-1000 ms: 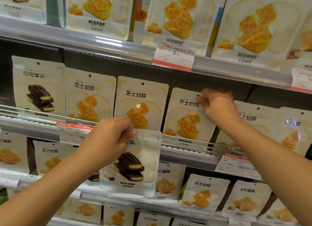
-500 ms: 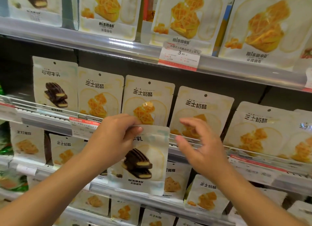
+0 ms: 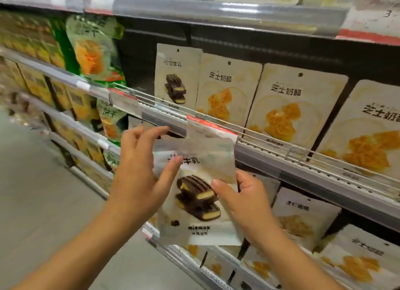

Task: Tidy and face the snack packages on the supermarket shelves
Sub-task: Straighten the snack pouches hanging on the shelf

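A white snack pouch with a chocolate cake picture [image 3: 201,227] is held out in front of the shelf, upright and facing me. My left hand [image 3: 138,175] pinches its upper left part, thumb on the front. My right hand [image 3: 246,201] grips its right edge, thumb on the front and fingers behind. On the middle shelf stands one matching chocolate pouch [image 3: 176,77] at the left end of the row. Right of it stand three yellow cheese-waffle pouches [image 3: 225,90].
A wire rail and price-tag strip [image 3: 212,125] run along the middle shelf front. Green snack bags [image 3: 93,49] and yellow boxes [image 3: 36,82] fill the shelves to the left. More pouches [image 3: 303,216] stand on the lower shelf. The grey floor [image 3: 43,181] lies at the left.
My view has swung left along the shelf. My right hand came off the shelf row and took hold of the chocolate pouch's right edge. The left hand kept its hold.
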Available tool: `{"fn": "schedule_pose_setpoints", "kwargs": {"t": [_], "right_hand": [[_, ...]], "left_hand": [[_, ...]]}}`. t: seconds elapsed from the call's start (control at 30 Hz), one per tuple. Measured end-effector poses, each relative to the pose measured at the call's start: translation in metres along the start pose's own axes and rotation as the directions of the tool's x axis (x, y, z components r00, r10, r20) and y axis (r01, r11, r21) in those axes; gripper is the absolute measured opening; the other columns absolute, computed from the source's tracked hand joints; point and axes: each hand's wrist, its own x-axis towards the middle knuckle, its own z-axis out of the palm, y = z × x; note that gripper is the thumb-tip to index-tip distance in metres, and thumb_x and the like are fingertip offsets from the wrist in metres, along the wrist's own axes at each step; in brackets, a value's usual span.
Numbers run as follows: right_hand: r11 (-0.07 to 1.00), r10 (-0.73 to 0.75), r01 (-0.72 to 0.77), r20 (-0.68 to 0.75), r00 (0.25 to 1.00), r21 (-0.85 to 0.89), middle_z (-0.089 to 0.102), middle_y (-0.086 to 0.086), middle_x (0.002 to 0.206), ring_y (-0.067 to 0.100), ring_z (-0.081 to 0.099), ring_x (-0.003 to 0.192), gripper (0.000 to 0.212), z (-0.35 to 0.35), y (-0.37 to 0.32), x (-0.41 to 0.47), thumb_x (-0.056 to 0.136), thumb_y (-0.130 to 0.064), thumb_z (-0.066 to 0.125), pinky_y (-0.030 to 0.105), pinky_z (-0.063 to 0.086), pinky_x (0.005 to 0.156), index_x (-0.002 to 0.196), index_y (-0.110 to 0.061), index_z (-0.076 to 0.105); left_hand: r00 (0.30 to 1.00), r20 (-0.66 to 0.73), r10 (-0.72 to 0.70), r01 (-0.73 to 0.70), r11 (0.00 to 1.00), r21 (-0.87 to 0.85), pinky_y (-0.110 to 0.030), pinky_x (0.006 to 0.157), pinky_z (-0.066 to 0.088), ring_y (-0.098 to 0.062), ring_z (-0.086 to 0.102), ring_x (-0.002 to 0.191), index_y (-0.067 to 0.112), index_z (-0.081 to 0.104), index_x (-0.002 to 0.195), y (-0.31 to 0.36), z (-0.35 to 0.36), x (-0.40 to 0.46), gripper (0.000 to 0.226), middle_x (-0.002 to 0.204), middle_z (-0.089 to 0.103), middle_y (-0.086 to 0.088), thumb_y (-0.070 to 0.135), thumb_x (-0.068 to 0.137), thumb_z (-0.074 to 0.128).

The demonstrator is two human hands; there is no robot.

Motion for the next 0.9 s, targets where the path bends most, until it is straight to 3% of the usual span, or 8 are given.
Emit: {"fn": "schedule_pose_setpoints", "kwargs": {"t": [0.07, 0.13, 0.23, 0.33, 0.5, 0.63, 0.8, 0.9], "right_hand": [[0.999, 0.039, -0.040, 0.009, 0.999, 0.031, 0.075, -0.008, 0.092, 0.010, 0.071, 0.085, 0.017, 0.029, 0.002, 0.003, 0.086, -0.022, 0.070, 0.024, 0.056, 0.069, 0.094, -0.037, 0.073], [0.996, 0.061, -0.060, -0.010, 0.998, 0.068, 0.075, -0.008, 0.094, 0.011, 0.071, 0.087, 0.018, 0.061, 0.005, 0.006, 0.086, -0.023, 0.070, 0.025, 0.057, 0.070, 0.094, -0.040, 0.072], [0.978, 0.131, -0.122, -0.043, 0.991, 0.167, 0.076, -0.001, 0.094, 0.019, 0.072, 0.088, 0.018, 0.121, 0.008, 0.013, 0.084, -0.021, 0.073, 0.037, 0.058, 0.076, 0.093, -0.036, 0.074], [0.949, 0.193, -0.176, -0.040, 0.980, 0.263, 0.076, 0.005, 0.095, 0.024, 0.072, 0.089, 0.020, 0.183, 0.007, 0.025, 0.085, -0.013, 0.069, 0.037, 0.058, 0.072, 0.092, -0.031, 0.075], [0.938, 0.187, -0.169, -0.029, 0.982, 0.302, 0.075, 0.008, 0.096, 0.024, 0.072, 0.089, 0.018, 0.249, 0.002, 0.051, 0.086, -0.009, 0.066, 0.028, 0.057, 0.069, 0.093, -0.023, 0.075], [0.919, 0.221, -0.189, -0.056, 0.974, 0.346, 0.075, 0.011, 0.097, 0.027, 0.071, 0.091, 0.015, 0.272, 0.003, 0.074, 0.086, -0.006, 0.067, 0.029, 0.057, 0.070, 0.093, -0.017, 0.074], [0.953, 0.169, -0.123, -0.148, 0.974, 0.278, 0.075, 0.007, 0.095, 0.025, 0.071, 0.090, 0.017, 0.274, 0.009, 0.112, 0.086, -0.012, 0.070, 0.033, 0.057, 0.074, 0.093, -0.026, 0.073], [0.977, 0.098, -0.063, -0.167, 0.981, 0.204, 0.075, -0.001, 0.096, 0.016, 0.071, 0.090, 0.019, 0.270, 0.010, 0.141, 0.086, -0.018, 0.070, 0.022, 0.055, 0.069, 0.095, -0.034, 0.071]], "left_hand": [[0.988, -0.009, -0.154, 0.153, 0.985, -0.076, -0.013, 0.074, 0.043, 0.002, 0.041, 0.087, 0.031, 0.038, 0.131, -0.034, -0.015, -0.024, 0.065, 0.111, 0.031, 0.014, 0.056, 0.075, 0.060], [0.912, 0.124, -0.391, 0.408, 0.896, -0.172, -0.019, 0.084, 0.042, 0.005, 0.045, 0.095, 0.034, 0.032, 0.132, -0.072, -0.027, -0.040, 0.079, 0.116, 0.034, 0.015, 0.061, 0.065, 0.065], [0.751, 0.338, -0.567, 0.655, 0.705, -0.274, -0.019, 0.069, 0.049, 0.001, 0.061, 0.088, 0.039, 0.047, 0.115, -0.127, -0.049, -0.048, 0.057, 0.104, 0.062, 0.015, 0.052, 0.067, 0.076], [0.737, 0.384, -0.556, 0.672, 0.659, -0.338, -0.027, 0.067, 0.056, -0.002, 0.069, 0.081, 0.040, 0.065, 0.100, -0.176, -0.075, -0.046, 0.031, 0.095, 0.072, 0.018, 0.037, 0.074, 0.081], [0.740, 0.362, -0.567, 0.672, 0.646, -0.362, -0.029, 0.064, 0.057, -0.006, 0.071, 0.078, 0.043, 0.069, 0.088, -0.232, -0.107, -0.031, 0.032, 0.090, 0.074, 0.013, 0.026, 0.068, 0.087], [0.768, 0.333, -0.546, 0.639, 0.680, -0.359, -0.036, 0.063, 0.059, -0.009, 0.072, 0.073, 0.045, 0.070, 0.084, -0.262, -0.110, -0.008, 0.034, 0.084, 0.075, 0.010, 0.021, 0.068, 0.087], [0.821, 0.307, -0.482, 0.570, 0.732, -0.374, -0.026, 0.055, 0.055, -0.005, 0.070, 0.069, 0.043, 0.071, 0.082, -0.286, -0.092, 0.034, 0.033, 0.080, 0.075, 0.012, 0.023, 0.063, 0.089], [0.858, 0.269, -0.438, 0.512, 0.772, -0.377, -0.017, 0.048, 0.050, -0.002, 0.069, 0.068, 0.044, 0.071, 0.080, -0.296, -0.080, 0.065, 0.031, 0.078, 0.074, 0.014, 0.025, 0.063, 0.089]]}}
